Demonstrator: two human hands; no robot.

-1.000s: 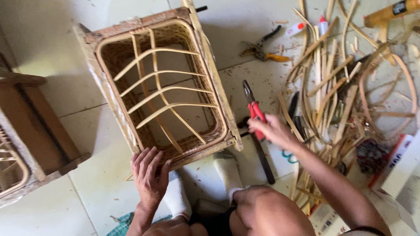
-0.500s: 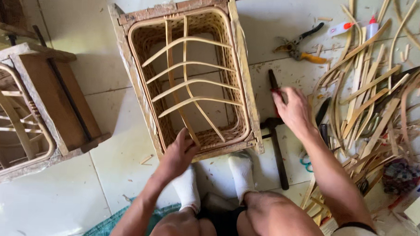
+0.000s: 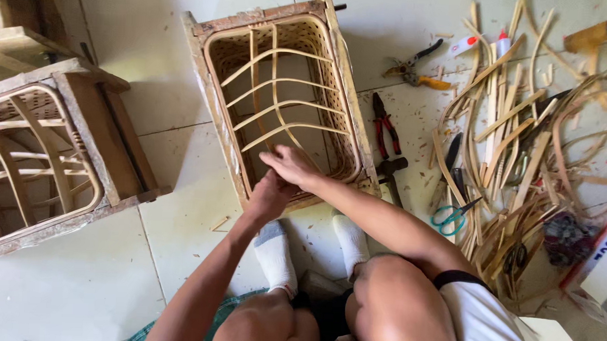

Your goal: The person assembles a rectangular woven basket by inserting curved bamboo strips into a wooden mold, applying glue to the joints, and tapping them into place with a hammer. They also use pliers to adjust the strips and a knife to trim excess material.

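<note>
A rectangular wood-framed rattan box (image 3: 212, 80) with curved rattan ribs inside stands on the tiled floor in front of my socked feet. My left hand (image 3: 267, 195) is curled on the box's near rim. My right hand (image 3: 295, 166) lies just above it, fingers stretched out to the left over the near ends of the ribs, with nothing held in it. Red-handled pliers (image 3: 384, 123) lie on the floor right of the box, apart from both hands.
A hammer (image 3: 391, 172) lies by the box's near right corner. Teal scissors (image 3: 452, 216), orange-handled cutters (image 3: 415, 68) and a heap of rattan strips (image 3: 520, 131) spread over the right. A second rattan box (image 3: 48, 161) stands at the left.
My right hand has let go of the red-handled pliers, left them on the floor, and moved left onto the box's near rim beside my left hand. The view has shifted.
</note>
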